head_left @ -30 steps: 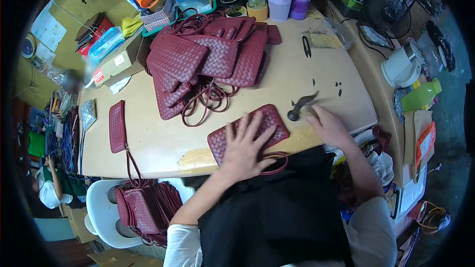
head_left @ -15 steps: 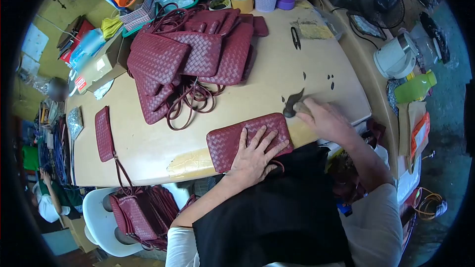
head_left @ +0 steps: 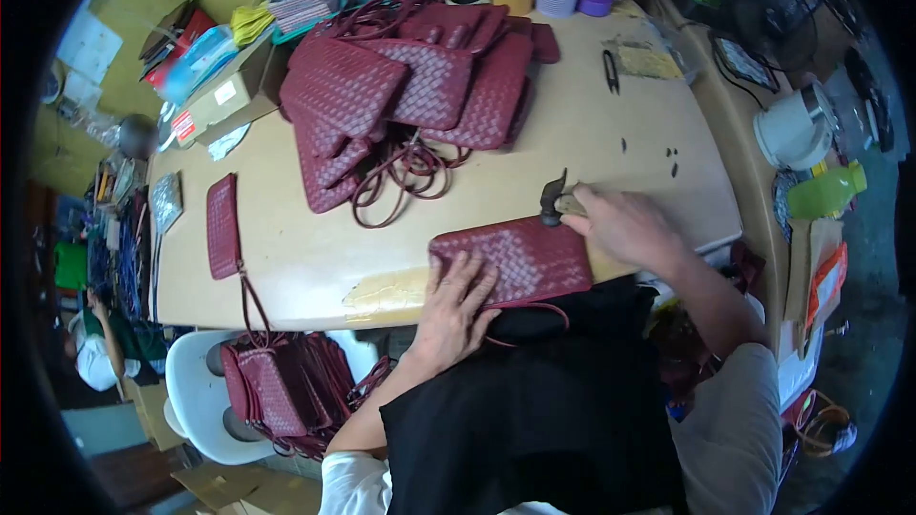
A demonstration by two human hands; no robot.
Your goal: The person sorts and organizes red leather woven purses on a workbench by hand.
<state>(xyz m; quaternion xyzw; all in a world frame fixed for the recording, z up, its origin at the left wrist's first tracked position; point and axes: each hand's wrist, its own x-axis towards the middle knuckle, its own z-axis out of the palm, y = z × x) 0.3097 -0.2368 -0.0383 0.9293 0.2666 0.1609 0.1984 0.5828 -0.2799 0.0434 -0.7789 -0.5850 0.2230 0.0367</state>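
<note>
A dark red woven wristlet pouch [head_left: 530, 262] lies flat at the front edge of the table, its strap looped over the near side. My left hand [head_left: 448, 319] rests on the pouch's left end, fingers stretched out and slightly spread. In my right hand [head_left: 630, 229] is a small hammer [head_left: 551, 202], gripped by its handle close to the head. The hammer head is at the pouch's upper right edge; whether it touches cannot be made out.
A heap of similar red woven pouches [head_left: 439, 81] covers the back of the table [head_left: 572, 148]. One narrow pouch [head_left: 223, 229] lies at left. More pouches fill a white chair [head_left: 191, 401] below. Black snips [head_left: 611, 72] lie at the back right. A co-worker [head_left: 95, 348] is at far left.
My left hand has slid from the pouch's middle to its left end, uncovering the weave. The hammer has come to the pouch's upper edge. The camera view has shifted.
</note>
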